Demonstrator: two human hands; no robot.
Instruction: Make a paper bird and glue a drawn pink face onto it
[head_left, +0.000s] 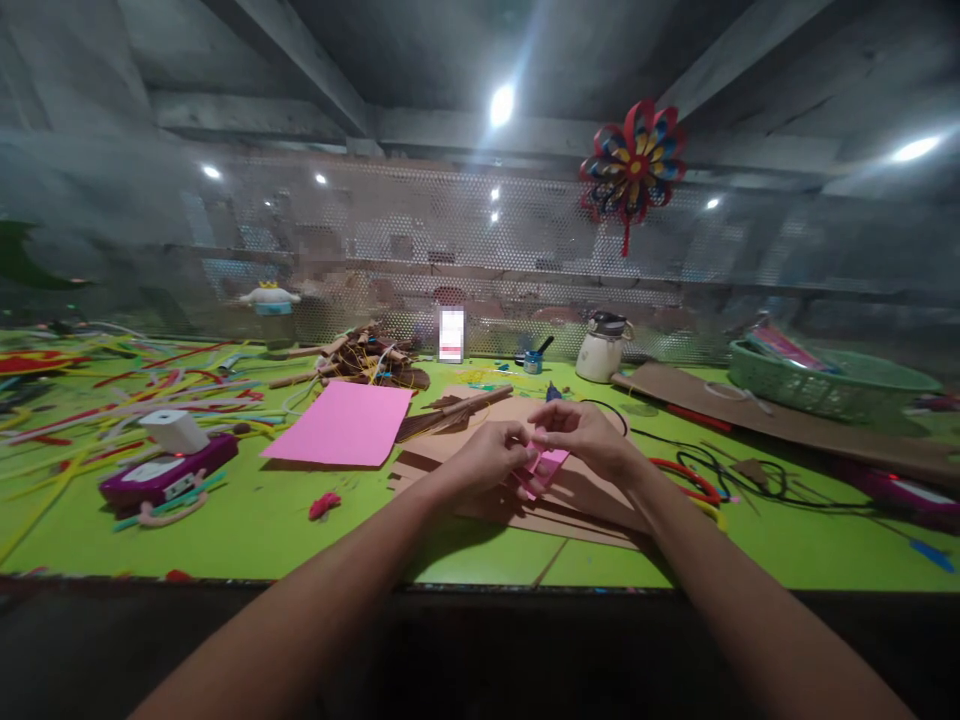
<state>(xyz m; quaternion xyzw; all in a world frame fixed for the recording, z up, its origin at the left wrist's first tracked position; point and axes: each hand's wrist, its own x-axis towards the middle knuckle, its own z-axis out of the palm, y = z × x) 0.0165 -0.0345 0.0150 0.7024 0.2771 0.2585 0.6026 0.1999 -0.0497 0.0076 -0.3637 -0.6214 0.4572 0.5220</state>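
Note:
Both hands meet over a stack of brown cardboard sheets (592, 515) on the green table. My left hand (491, 455) is closed, its fingers pinching a small folded piece of pink paper (549, 465). From the other side my right hand (585, 435) grips the same piece with thumb and fingertips. Fingers hide part of the paper, so its exact shape is unclear. To the left lies a larger flat pink sheet (345, 425), touched by neither hand. A small crumpled dark pink bit (325, 506) rests in front of that sheet.
A purple power strip (172, 475) with a white plug stands left, near coloured pipe cleaners. Behind are a pile of brown scraps (367, 358), a lit phone (451, 334) and a white jug (600, 350). Black cables (739, 475) and a green basket (832, 385) lie right.

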